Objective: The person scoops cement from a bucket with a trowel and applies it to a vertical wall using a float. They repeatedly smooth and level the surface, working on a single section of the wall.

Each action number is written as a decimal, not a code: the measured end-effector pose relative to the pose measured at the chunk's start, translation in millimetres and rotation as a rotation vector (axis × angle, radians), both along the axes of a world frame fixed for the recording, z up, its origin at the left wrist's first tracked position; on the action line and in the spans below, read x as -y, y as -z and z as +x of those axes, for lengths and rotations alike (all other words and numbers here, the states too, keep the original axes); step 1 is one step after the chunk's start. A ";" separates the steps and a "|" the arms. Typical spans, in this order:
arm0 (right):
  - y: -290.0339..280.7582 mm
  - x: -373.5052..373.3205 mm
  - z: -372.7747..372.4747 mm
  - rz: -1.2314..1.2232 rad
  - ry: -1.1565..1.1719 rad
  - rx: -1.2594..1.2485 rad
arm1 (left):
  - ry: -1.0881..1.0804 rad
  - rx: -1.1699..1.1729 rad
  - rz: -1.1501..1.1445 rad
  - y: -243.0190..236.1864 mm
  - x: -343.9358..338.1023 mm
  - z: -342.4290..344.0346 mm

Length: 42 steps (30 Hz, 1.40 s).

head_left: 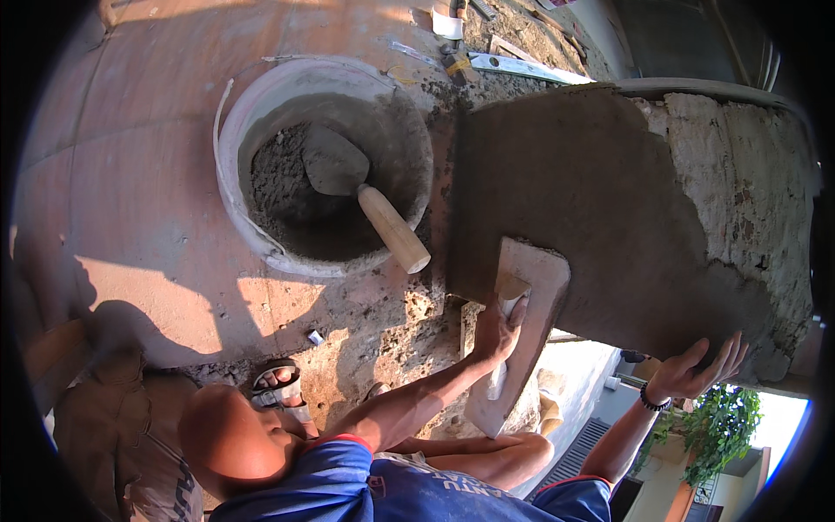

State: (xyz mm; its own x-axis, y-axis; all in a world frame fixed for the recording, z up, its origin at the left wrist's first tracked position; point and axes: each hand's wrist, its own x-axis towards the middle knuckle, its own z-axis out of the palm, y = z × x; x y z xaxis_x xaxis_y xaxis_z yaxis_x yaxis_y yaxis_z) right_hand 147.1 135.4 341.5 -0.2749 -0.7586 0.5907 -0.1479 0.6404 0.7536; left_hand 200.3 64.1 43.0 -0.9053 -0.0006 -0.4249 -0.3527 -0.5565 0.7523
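My left hand (497,337) is closed round the handle of a long plastering float (541,271), its pale plate lying along the near left side of a surface of dark wet mortar (574,183). At the lower right edge of that surface is my right hand (700,370), open with its fingers spread; I cannot tell whether they touch it. A wide bucket (235,122) stands left of the mortar. It holds grey mortar mix (283,170) and a trowel (391,226), whose wooden handle leans on the near right rim.
Rough uncoated wall (726,165) shows right of the wet mortar. A spirit level (531,68) lies beyond it among loose debris. Reddish flooring (130,191) surrounds the bucket. Nearer are a sandalled foot (283,390), a bent leg (513,457) and a green plant (722,426).
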 end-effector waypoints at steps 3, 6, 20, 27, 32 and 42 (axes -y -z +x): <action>0.8 -8.2 2.1 -0.025 0.036 -0.009 | -0.020 0.047 -0.033 15.0 -3.0 11.6; 3.0 -8.9 0.9 -0.034 0.048 0.009 | -0.167 0.113 -0.116 45.9 -13.7 -5.1; 7.4 -57.4 108.1 -0.305 0.053 0.236 | 0.003 0.094 0.107 4.3 2.5 -50.6; 47.8 -18.4 100.2 -0.474 -0.155 0.565 | -0.068 0.041 -0.017 26.8 -13.5 -3.4; 85.0 -8.6 126.6 -0.513 -0.216 1.195 | 0.026 0.019 0.079 19.9 36.6 -19.8; 219.2 -14.0 186.1 -0.720 0.014 1.735 | -0.002 -0.451 0.158 -141.9 183.5 -51.6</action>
